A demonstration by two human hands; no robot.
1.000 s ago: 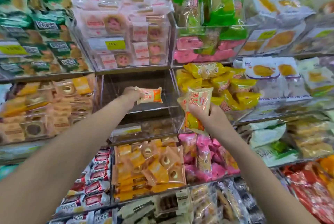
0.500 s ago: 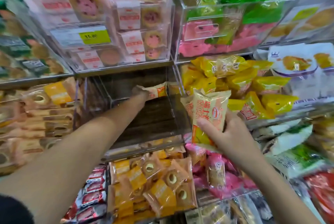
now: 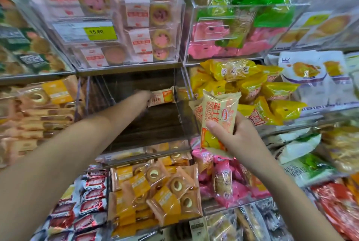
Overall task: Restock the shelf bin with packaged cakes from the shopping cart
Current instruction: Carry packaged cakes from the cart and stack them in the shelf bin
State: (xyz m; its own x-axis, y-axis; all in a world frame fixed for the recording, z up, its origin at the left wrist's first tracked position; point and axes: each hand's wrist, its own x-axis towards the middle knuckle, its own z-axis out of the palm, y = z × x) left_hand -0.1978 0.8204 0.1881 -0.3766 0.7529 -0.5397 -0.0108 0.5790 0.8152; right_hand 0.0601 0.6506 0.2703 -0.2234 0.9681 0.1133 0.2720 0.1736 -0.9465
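A clear acrylic shelf bin (image 3: 182, 118) with a dark wooden floor sits in the middle of the shelving. My left hand (image 3: 142, 95) reaches deep inside it, gripping one small beige-and-orange packaged cake (image 3: 162, 96) near the bin's back right. In front of the bin's right wall, my right hand (image 3: 236, 137) holds two or more beige packaged cakes (image 3: 218, 116) upright. The shopping cart is out of view.
Neighbouring clear bins hold pink round cakes (image 3: 120, 32), yellow packs (image 3: 250, 85), orange roll cakes (image 3: 155, 192) below, pink packs (image 3: 223, 178) and roll cakes (image 3: 37, 108) at the left. A price tag (image 3: 101, 31) reads 15.80.
My left hand has pushed its cake further into the bin, toward the back right. The camera has come closer to the shelf. My right hand keeps its packs beside the bin.
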